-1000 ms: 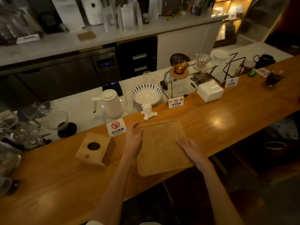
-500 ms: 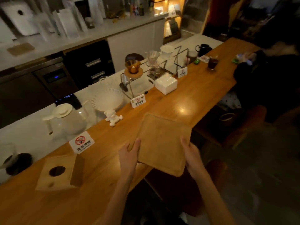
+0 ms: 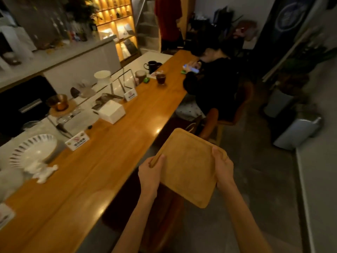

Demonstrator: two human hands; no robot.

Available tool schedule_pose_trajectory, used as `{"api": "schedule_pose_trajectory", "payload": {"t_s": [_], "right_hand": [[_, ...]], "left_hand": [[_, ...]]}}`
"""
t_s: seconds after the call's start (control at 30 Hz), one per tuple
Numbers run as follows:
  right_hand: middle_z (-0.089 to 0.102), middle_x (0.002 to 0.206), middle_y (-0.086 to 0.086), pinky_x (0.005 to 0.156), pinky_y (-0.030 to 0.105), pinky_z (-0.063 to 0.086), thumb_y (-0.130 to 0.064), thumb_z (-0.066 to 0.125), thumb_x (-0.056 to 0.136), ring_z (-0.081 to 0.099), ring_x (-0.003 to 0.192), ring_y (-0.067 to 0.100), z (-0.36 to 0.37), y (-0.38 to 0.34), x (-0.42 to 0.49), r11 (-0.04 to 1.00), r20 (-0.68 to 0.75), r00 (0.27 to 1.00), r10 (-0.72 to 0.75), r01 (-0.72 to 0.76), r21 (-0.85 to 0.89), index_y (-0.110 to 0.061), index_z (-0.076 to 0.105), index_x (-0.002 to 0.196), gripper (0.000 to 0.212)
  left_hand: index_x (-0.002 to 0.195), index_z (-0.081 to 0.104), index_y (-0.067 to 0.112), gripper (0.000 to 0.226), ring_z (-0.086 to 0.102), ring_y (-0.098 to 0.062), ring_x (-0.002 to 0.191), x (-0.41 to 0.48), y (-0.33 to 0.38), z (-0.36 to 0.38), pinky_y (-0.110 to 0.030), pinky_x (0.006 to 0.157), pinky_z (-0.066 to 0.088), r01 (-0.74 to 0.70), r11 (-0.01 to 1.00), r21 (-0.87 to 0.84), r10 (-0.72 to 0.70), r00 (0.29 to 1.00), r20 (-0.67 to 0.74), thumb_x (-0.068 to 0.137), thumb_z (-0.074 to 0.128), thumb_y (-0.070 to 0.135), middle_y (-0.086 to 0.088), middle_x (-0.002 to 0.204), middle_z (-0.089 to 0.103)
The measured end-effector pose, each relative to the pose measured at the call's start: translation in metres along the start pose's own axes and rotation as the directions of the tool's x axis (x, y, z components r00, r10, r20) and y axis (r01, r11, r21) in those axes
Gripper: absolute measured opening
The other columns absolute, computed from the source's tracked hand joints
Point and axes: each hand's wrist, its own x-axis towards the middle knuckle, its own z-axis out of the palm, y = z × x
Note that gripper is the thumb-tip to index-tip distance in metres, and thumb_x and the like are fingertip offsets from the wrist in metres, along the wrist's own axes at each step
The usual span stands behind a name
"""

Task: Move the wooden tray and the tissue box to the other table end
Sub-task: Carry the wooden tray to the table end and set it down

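The square wooden tray (image 3: 187, 167) is off the table, held in the air beside the long wooden counter (image 3: 109, 152), over the floor. My left hand (image 3: 152, 171) grips its left edge and my right hand (image 3: 223, 166) grips its right edge. The tray tilts slightly, its far corner toward the counter's edge. The wooden tissue box is out of view.
A white box (image 3: 111, 111), small signs (image 3: 77, 142), a striped bowl (image 3: 33, 150) and a white figurine (image 3: 43, 172) line the counter's far side. A seated person in black (image 3: 213, 84) occupies the counter's far end, with a drink glass (image 3: 161, 78) nearby. Chairs (image 3: 209, 123) stand along the counter.
The tray was lifted from the counter and carried right, clear of its edge. My view turned right; the tissue box dropped out of sight.
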Motion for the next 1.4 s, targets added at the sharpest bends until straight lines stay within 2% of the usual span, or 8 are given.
{"api": "schedule_pose_trajectory", "payload": {"t_s": [0.13, 0.3, 0.43, 0.57, 0.77, 0.97, 1.17, 1.4], "right_hand": [[0.059, 0.124, 0.004, 0.1, 0.049, 0.046, -0.051, 0.058, 0.095, 0.057, 0.115, 0.027, -0.093, -0.019, 0.055, 0.998, -0.072, 0.997, 0.017, -0.013, 0.058, -0.018, 0.055, 0.129, 0.047], [0.066, 0.105, -0.001, 0.098, 0.05, 0.052, -0.046, 0.058, 0.096, 0.063, 0.107, 0.027, -0.202, -0.044, 0.116, 0.986, -0.299, 0.954, -0.03, 0.076, 0.146, -0.03, 0.061, 0.095, 0.017], [0.068, 0.11, 0.005, 0.097, 0.048, 0.053, -0.049, 0.056, 0.096, 0.064, 0.104, 0.024, -0.259, -0.056, 0.158, 0.968, -0.487, 0.872, 0.041, 0.085, 0.234, -0.014, 0.064, 0.111, 0.038], [0.068, 0.12, 0.007, 0.092, 0.041, 0.055, -0.045, 0.061, 0.096, 0.065, 0.106, 0.021, -0.322, -0.063, 0.198, 0.951, -0.387, 0.916, 0.1, 0.027, 0.308, -0.01, 0.062, 0.127, 0.046], [0.077, 0.106, 0.005, 0.078, 0.036, 0.061, -0.046, 0.055, 0.097, 0.074, 0.095, 0.019, -0.415, -0.102, 0.299, 0.933, 0.09, 0.98, 0.176, -0.195, 0.301, -0.015, 0.065, 0.123, 0.041], [0.072, 0.105, 0.003, 0.07, 0.021, 0.048, -0.05, 0.055, 0.096, 0.063, 0.085, 0.002, -0.438, -0.151, 0.451, 0.981, -0.088, 0.996, 0.028, -0.045, -0.19, -0.026, 0.064, 0.102, 0.027], [0.065, 0.086, -0.01, 0.065, 0.019, 0.045, -0.048, 0.05, 0.099, 0.06, 0.079, 0.002, -0.466, -0.203, 0.582, 0.979, -0.141, 0.99, 0.018, -0.047, -0.199, -0.028, 0.063, 0.091, 0.025], [0.066, 0.103, 0.002, 0.085, 0.037, 0.052, -0.058, 0.052, 0.094, 0.063, 0.09, 0.016, -0.519, -0.246, 0.767, 0.984, -0.128, 0.99, 0.067, -0.087, -0.157, -0.029, 0.059, 0.108, 0.033]], "left_hand": [[0.108, 0.068, 0.02, 0.042, 0.062, -0.014, 0.097, -0.012, 0.002, 0.12, -0.034, 0.083, 0.053, 0.07, 0.992, -0.103, -0.072, 0.997, -0.013, 0.079, 0.076, 0.049, 0.002, 0.107, 0.067], [0.137, 0.048, 0.017, 0.058, 0.055, -0.021, 0.115, -0.047, -0.005, 0.282, -0.042, 0.1, 0.046, 0.165, 0.964, -0.207, -0.153, 0.986, 0.071, 0.09, 0.067, 0.045, 0.002, 0.128, 0.056], [0.132, 0.044, 0.027, 0.046, 0.057, -0.017, 0.102, -0.076, -0.001, 0.389, -0.042, 0.091, 0.05, 0.158, 0.979, -0.13, -0.126, 0.967, 0.223, 0.093, 0.062, 0.044, 0.003, 0.12, 0.055], [0.126, 0.046, 0.027, 0.04, 0.058, -0.015, 0.097, -0.058, 0.016, 0.458, -0.039, 0.084, 0.05, 0.091, 0.995, -0.042, -0.072, 0.943, 0.326, 0.094, 0.06, 0.044, 0.007, 0.111, 0.056], [0.13, 0.054, 0.019, 0.05, 0.06, -0.016, 0.097, 0.011, 0.044, 0.565, -0.033, 0.075, 0.051, 0.054, 0.993, 0.108, -0.1, 0.876, 0.471, 0.088, 0.07, 0.039, 0.003, 0.113, 0.062], [0.122, 0.054, 0.025, 0.043, 0.059, -0.01, 0.095, 0.085, 0.066, 0.691, -0.029, 0.075, 0.049, 0.031, 0.985, 0.169, -0.112, 0.862, 0.494, 0.087, 0.071, 0.042, 0.008, 0.109, 0.061], [0.123, 0.054, 0.021, 0.045, 0.059, -0.018, 0.103, 0.158, 0.108, 0.822, -0.04, 0.09, 0.049, -0.032, 0.971, 0.235, -0.093, 0.861, 0.5, 0.087, 0.07, 0.043, 0.006, 0.113, 0.059], [0.133, 0.051, 0.021, 0.057, 0.062, -0.017, 0.101, 0.243, 0.129, 0.988, -0.033, 0.078, 0.052, -0.021, 0.964, 0.265, -0.12, 0.855, 0.505, 0.086, 0.069, 0.048, 0.002, 0.116, 0.061]]}}
